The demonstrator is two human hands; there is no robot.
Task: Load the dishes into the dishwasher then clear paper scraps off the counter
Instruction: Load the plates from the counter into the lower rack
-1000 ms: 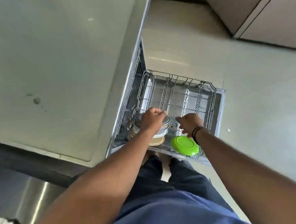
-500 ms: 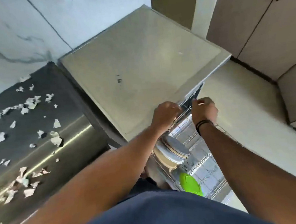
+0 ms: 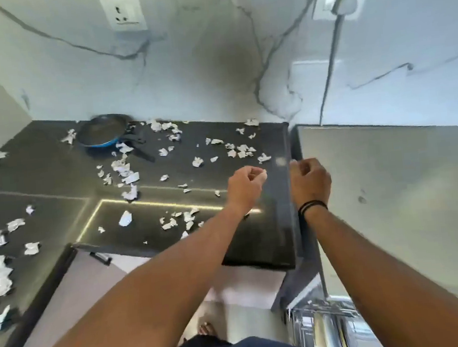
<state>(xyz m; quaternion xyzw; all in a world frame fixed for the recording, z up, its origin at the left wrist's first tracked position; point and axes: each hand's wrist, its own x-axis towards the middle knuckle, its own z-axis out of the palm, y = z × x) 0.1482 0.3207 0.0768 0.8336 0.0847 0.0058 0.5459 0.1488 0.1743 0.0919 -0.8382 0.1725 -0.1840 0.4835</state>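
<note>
Two hands are up in the middle of the picture. The left hand has its fingers curled in, and I cannot tell if a bit of paper is inside it. The right hand is curled too, with a black band on its wrist; I cannot tell if it holds something.

The dark bench fills the left and middle. Lots of white paper scraps lie all over it, too many to count, surely more than thirty. Some sit in a pile at the far left edge.

One pan with a blue rim sits at the back of the bench, with scraps around it.

The dishwasher has a grey top at the right. One shiny rack peeks out at the bottom right, partly hidden by the right arm.

Two wall sockets are at the top, and one has a cord plugged in.
</note>
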